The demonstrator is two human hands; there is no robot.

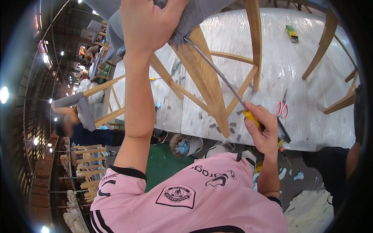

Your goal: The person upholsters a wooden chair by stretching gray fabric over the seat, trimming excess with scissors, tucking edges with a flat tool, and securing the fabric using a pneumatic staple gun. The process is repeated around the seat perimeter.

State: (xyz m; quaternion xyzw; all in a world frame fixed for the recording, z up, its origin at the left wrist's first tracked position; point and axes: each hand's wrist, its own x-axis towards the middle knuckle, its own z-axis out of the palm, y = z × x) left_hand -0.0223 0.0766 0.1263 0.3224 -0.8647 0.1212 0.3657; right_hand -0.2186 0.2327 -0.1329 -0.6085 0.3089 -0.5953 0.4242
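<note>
The fabric [200,17] is mottled grey, the wooden legs [206,79] honey-brown with streaky grain; the tool handle [251,117] is yellow, seemingly with black, though little shows. Red-and-white-handled scissors [284,103] and a green-and-yellow box [292,33] sit against the whitish counter [309,120].

the left arm [138,93] is reaching up almost straight, and the left hand [149,25] is showing its back, its fingers partly running out of view. the right forearm [269,173] is rising steeply, the right hand [264,126] curling closed, its thumb and forefinger pointing leftward.
</note>
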